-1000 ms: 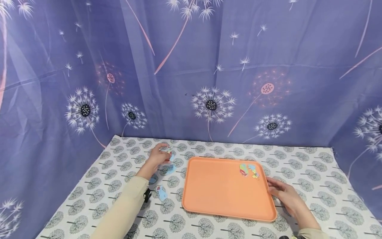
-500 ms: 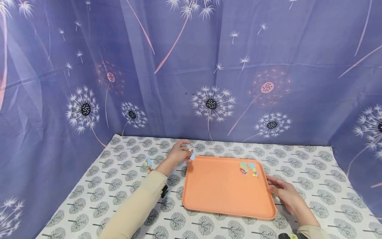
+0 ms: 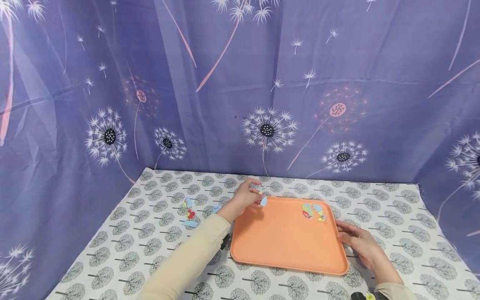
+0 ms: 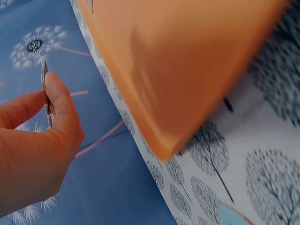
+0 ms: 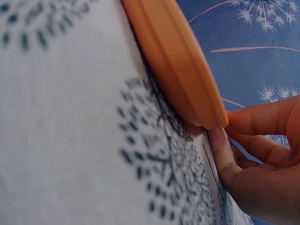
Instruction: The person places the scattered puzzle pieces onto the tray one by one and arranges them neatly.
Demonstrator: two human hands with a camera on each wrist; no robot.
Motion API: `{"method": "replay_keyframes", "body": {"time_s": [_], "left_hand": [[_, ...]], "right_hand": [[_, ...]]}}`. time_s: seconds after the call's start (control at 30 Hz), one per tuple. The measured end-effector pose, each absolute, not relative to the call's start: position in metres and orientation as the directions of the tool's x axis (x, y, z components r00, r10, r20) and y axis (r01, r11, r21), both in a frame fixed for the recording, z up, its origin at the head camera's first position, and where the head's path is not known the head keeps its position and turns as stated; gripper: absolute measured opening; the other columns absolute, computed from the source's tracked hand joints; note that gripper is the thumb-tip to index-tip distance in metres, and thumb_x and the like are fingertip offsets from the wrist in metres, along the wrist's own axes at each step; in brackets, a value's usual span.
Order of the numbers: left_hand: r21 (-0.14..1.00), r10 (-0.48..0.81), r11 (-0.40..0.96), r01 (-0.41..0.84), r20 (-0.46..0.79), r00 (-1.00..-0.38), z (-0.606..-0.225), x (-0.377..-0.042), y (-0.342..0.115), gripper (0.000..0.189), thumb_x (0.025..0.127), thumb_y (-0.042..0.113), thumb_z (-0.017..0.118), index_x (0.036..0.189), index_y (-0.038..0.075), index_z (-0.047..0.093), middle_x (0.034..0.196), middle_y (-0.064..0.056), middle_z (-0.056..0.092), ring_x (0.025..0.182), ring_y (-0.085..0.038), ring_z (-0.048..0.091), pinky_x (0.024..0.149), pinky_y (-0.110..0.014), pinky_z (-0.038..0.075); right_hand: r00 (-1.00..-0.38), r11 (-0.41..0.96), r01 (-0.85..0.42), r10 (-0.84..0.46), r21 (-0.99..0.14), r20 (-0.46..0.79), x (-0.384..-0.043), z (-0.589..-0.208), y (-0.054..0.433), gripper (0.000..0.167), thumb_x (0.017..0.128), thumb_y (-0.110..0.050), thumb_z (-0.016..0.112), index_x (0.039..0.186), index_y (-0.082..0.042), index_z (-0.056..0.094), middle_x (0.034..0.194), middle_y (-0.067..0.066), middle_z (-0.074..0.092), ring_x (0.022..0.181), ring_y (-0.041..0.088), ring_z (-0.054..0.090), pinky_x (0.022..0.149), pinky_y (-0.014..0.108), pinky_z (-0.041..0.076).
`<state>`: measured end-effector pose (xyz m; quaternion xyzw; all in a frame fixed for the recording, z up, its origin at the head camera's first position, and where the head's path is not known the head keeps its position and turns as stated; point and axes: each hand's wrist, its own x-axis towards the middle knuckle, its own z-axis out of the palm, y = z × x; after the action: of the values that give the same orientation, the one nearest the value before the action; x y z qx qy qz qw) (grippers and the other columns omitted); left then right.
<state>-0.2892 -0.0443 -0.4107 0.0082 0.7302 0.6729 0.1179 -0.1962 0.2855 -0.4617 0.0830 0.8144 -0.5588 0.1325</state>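
Observation:
Above the far left corner of the orange tray (image 3: 285, 237), my left hand (image 3: 243, 196) pinches a thin, light blue puzzle piece (image 3: 263, 201) between thumb and fingers. The left wrist view shows that piece (image 4: 46, 91) edge-on, clear of the tray. My right hand (image 3: 361, 246) grips the tray's right rim; in the right wrist view its thumb and index fingertip meet at the rim (image 5: 187, 70). Two colourful pieces lie at the tray's far right corner, a green and red piece (image 3: 306, 211) and a blue and yellow piece (image 3: 320, 212).
Left of the tray, several pieces lie on the tree-print cloth (image 3: 157, 233): a blue and yellow piece (image 3: 187, 203), a red piece (image 3: 190, 214) and a blue piece (image 3: 190, 223) among them. A purple dandelion curtain (image 3: 225, 104) hangs behind and at both sides.
My left hand has lifted the puzzle piece off the cloth and carried it right, over the tray's far left corner. The right hand and tray have stayed put.

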Motion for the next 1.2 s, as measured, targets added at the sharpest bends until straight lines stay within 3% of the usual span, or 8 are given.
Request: {"method": "replay_keyframes", "body": {"time_s": [0.17,0.5,0.77,0.97,1.2], "left_hand": [[0.983,0.190,0.115,-0.140,-0.160,-0.969,-0.415,-0.288,-0.028,0.048,0.083,-0.013,0.065,0.127,-0.002,0.050,0.103,-0.023,0.060,0.068,-0.025,0.063,0.076,-0.046,0.061],[0.985,0.222,0.082,-0.152,-0.167,-0.961,-0.420,-0.289,-0.008,0.041,0.080,-0.015,0.067,0.116,-0.002,0.053,0.084,-0.015,0.062,0.063,-0.022,0.064,0.063,-0.032,0.062],[0.978,0.180,0.079,-0.195,-0.206,-0.962,-0.424,-0.290,0.013,0.040,0.079,-0.016,0.066,0.116,-0.003,0.055,0.088,-0.017,0.063,0.062,-0.021,0.063,0.060,-0.029,0.062],[0.971,0.135,0.112,-0.211,-0.225,-0.965,-0.429,-0.291,0.032,0.040,0.078,-0.017,0.066,0.113,-0.002,0.056,0.089,-0.016,0.065,0.066,-0.027,0.067,0.057,-0.028,0.062],[0.956,0.107,0.164,-0.242,-0.261,-0.959,-0.442,-0.294,0.051,0.038,0.076,-0.020,0.065,0.108,-0.003,0.056,0.082,-0.014,0.062,0.063,-0.028,0.067,0.052,-0.026,0.060]], "right_hand": [[-0.955,0.355,0.268,-0.023,-0.896,-0.295,-0.193,-0.463,0.287,0.062,0.094,-0.011,0.058,0.147,0.004,0.030,0.138,0.027,0.045,0.115,0.028,0.056,0.101,0.044,0.049],[-0.971,0.370,0.209,-0.028,-0.905,-0.236,-0.197,-0.464,0.280,0.057,0.096,-0.010,0.055,0.146,0.005,0.032,0.137,0.027,0.046,0.116,0.029,0.056,0.101,0.041,0.049],[-0.976,0.362,0.185,-0.045,-0.914,-0.215,-0.198,-0.464,0.280,0.056,0.096,-0.007,0.054,0.146,0.005,0.032,0.136,0.028,0.047,0.113,0.027,0.057,0.098,0.037,0.052],[-0.977,0.349,0.178,-0.046,-0.920,-0.207,-0.196,-0.463,0.283,0.057,0.095,-0.007,0.056,0.144,0.008,0.033,0.134,0.029,0.048,0.109,0.022,0.059,0.096,0.035,0.053],[-0.973,0.346,0.207,-0.022,-0.915,-0.228,-0.192,-0.465,0.286,0.058,0.094,-0.007,0.056,0.145,0.006,0.033,0.135,0.027,0.049,0.108,0.018,0.059,0.095,0.032,0.053]]}}
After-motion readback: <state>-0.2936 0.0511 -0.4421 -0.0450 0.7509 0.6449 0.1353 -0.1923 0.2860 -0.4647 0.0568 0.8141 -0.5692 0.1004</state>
